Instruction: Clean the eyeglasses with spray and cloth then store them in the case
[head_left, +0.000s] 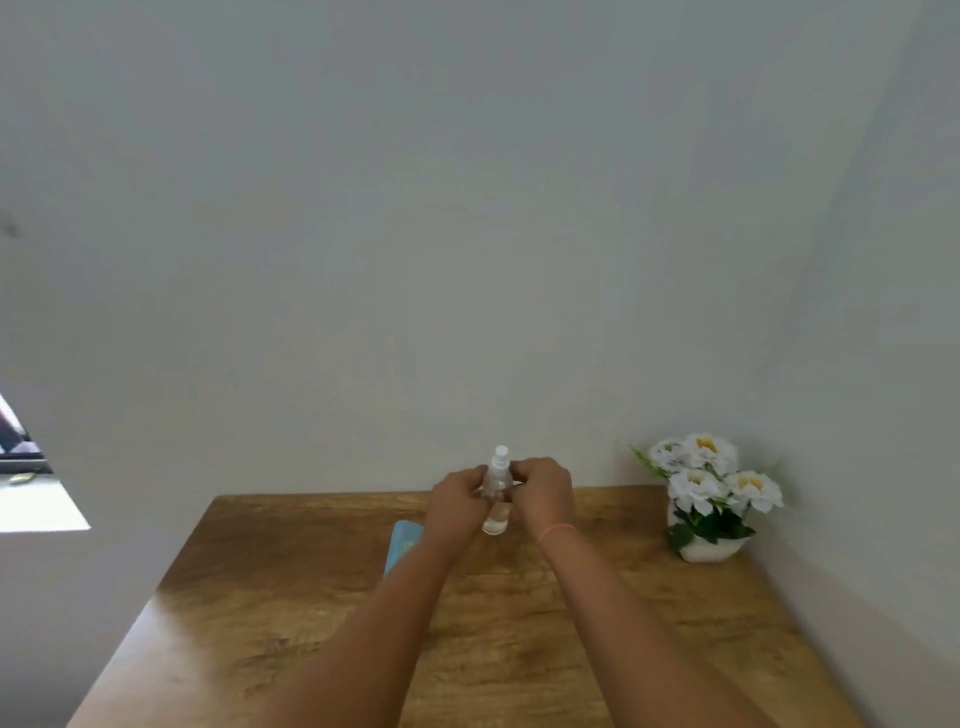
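Item: clear spray bottle (495, 486) with white nozzle, held upright between two hands at the far end of a wooden counter (311, 613).

Left hand (460, 493): fingers curled narrowly against the bottle's left side. Right hand (543, 488): fingers curled against its right side, a thin orange wristband (558, 530) on the wrist. Bottle: base low at the counter surface, whether resting or just lifted cannot be told; close to the back wall (467, 234), roughly mid-width of the counter. Light-blue flat item (402, 543): lying on the counter just left of the bottle, partly hidden by the left forearm; cloth or case cannot be told. White pot of white artificial flowers (711, 499): back right corner, well apart from the hands. Window edge (26, 483): far left.
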